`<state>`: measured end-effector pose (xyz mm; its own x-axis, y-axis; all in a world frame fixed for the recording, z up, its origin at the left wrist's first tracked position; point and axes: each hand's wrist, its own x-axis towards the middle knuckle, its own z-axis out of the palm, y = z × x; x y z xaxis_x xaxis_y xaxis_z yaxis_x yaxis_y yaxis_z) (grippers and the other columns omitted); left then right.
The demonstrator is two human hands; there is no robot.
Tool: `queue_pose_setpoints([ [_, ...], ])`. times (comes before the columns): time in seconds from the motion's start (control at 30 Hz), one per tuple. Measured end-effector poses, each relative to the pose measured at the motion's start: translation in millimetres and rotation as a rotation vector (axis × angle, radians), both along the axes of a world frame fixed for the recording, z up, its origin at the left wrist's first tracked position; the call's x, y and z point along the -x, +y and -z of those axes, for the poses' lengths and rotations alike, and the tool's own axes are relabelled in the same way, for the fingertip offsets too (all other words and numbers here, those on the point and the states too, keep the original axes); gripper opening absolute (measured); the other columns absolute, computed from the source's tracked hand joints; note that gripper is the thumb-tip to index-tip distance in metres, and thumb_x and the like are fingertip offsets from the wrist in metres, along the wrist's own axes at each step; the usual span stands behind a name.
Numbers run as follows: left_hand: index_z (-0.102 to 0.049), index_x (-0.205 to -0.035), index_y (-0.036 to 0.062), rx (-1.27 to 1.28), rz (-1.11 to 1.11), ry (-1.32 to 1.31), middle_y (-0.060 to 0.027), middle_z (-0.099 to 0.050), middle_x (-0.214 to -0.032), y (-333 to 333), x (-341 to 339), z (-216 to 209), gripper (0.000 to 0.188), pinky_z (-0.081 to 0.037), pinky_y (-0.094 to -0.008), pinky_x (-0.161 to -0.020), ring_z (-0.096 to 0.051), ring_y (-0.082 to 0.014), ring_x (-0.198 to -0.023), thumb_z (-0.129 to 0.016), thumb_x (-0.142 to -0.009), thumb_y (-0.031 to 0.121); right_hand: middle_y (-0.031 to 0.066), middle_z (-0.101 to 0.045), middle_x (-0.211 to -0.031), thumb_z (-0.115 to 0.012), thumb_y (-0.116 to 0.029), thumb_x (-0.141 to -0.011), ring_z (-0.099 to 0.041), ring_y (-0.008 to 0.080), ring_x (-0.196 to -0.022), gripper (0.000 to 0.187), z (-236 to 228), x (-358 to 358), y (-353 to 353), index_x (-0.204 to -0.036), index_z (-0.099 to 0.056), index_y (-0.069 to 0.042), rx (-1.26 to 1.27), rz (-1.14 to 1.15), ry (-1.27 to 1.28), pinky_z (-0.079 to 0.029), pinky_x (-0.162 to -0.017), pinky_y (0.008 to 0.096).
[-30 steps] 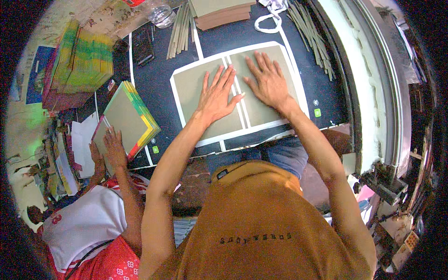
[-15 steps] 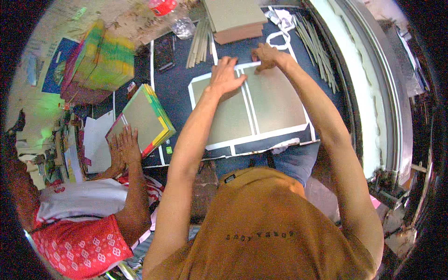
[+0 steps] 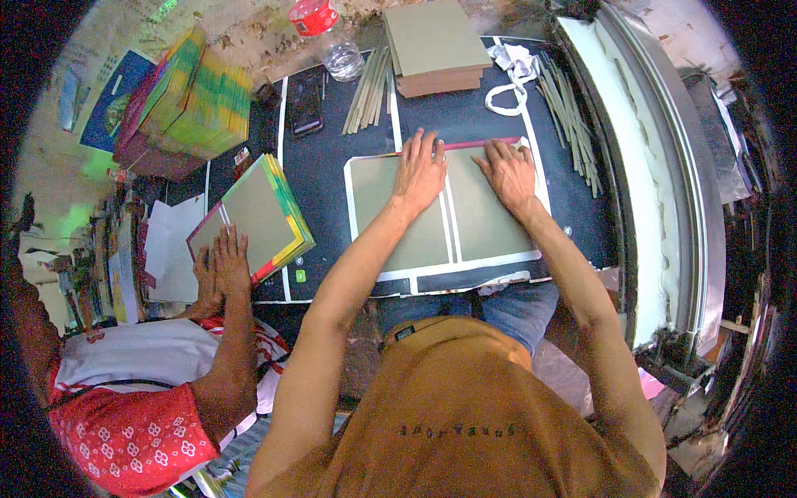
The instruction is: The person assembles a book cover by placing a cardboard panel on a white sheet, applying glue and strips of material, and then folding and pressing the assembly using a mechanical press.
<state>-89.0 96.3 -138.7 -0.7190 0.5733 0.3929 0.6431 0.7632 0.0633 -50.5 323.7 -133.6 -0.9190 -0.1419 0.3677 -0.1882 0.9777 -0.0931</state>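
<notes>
A book cover (image 3: 490, 220) of two grey boards with a narrow strip between them lies flat before me, white paper margins showing at its sides and near edge. Along its far edge runs a folded pink-red strip (image 3: 480, 144). My left hand (image 3: 420, 172) presses flat with fingers stretched over that edge, by the middle strip. On the right board rests my right hand (image 3: 510, 173), its fingers spread and slightly bent, tips at the far right corner. Neither hand holds anything.
A co-worker's hands (image 3: 222, 264) press on a stack of finished covers (image 3: 257, 216) at left. Behind stand grey boards (image 3: 436, 50), a water bottle (image 3: 342, 60), a phone (image 3: 306, 108) and cardboard strips (image 3: 367, 91). More strips (image 3: 569, 124) and a white tape loop (image 3: 506, 100) lie right.
The cover's far edge has gone from a white margin to a folded pink-red strip. My right hand has come down from beyond the edge onto the right board; my left has shifted right.
</notes>
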Motion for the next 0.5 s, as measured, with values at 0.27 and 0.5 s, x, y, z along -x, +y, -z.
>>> queue_pose_setpoints([
  [0.27,-0.052,-0.137,-0.0064,-0.041,-0.051,-0.192,-0.0223,-0.055,-0.133,-33,-24,-22,0.06,-0.042,-0.049,-0.109,-0.051,-0.0383,-0.123,-0.062,-0.095,0.035,0.0163,-0.038,-0.163,-0.043,-0.066,-0.1,-0.031,0.0303,-0.153,0.086,-7,-8,-3,-0.156,-0.037,-0.001,-0.084,0.152,-0.195,-0.019,-0.127,0.0475],
  [0.5,-0.059,-0.129,-0.0037,-0.152,-0.039,-0.21,-0.0194,-0.058,-0.126,-39,-22,-8,0.052,-0.046,-0.0486,-0.104,-0.052,-0.0366,-0.12,-0.063,-0.093,0.033,0.0145,-0.037,-0.164,-0.04,-0.064,-0.101,-0.031,0.0273,-0.154,0.083,10,5,-76,-0.157,-0.037,-0.002,0.021,-0.063,-0.193,-0.014,-0.128,0.0503],
])
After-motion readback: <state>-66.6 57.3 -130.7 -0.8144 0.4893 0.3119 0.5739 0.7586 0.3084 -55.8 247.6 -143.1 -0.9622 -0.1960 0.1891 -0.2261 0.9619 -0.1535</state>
